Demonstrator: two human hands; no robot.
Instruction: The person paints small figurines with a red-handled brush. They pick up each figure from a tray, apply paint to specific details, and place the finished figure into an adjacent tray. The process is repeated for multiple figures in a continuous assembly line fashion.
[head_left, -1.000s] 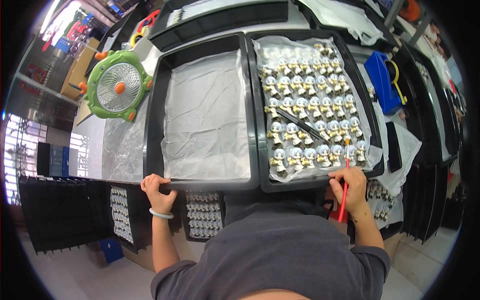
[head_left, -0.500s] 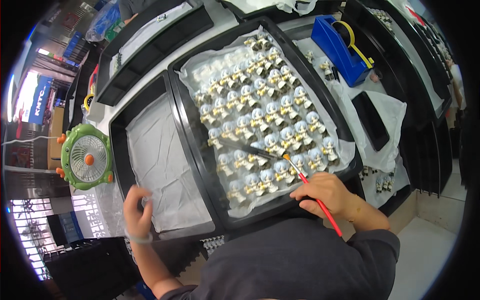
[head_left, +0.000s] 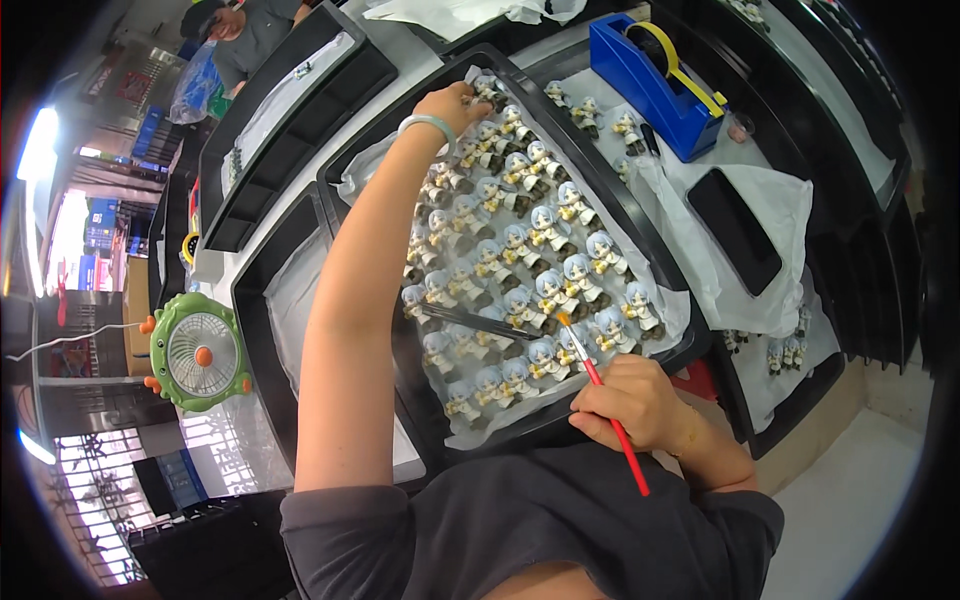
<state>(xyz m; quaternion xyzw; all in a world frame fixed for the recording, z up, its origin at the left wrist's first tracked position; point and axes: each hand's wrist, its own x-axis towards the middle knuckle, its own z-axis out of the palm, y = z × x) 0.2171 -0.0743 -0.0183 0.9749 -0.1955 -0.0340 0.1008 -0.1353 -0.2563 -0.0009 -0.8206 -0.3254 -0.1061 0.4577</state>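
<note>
Rows of small figurines (head_left: pixel 551 228) with pale blue hair and white-and-yellow outfits lie on white paper in a black tray (head_left: pixel 601 165). My left hand (head_left: pixel 452 108), with a pale bangle on its wrist, reaches to the tray's far end. Its fingers are curled on a figurine there; the fingertips are partly hidden. In my right hand (head_left: pixel 632 398), at the near right edge, is a paintbrush (head_left: pixel 625 440) with a red handle. The orange bristles point at the near rows. A dark, slender pointed tool (head_left: pixel 478 321) lies across the figurines.
Left, partly behind my forearm, is another paper-lined black tray (head_left: pixel 262 325); a green fan (head_left: pixel 203 355) stands beyond it. A blue tape dispenser (head_left: pixel 655 90), black phone (head_left: pixel 735 230) and more figurines (head_left: pixel 788 352) are at right. A co-worker (head_left: pixel 245 45) is at the far left.
My left hand has moved from over the left tray to the figurine tray's far end. My right hand still holds the paintbrush. The view has shifted, and more of the co-worker shows.
</note>
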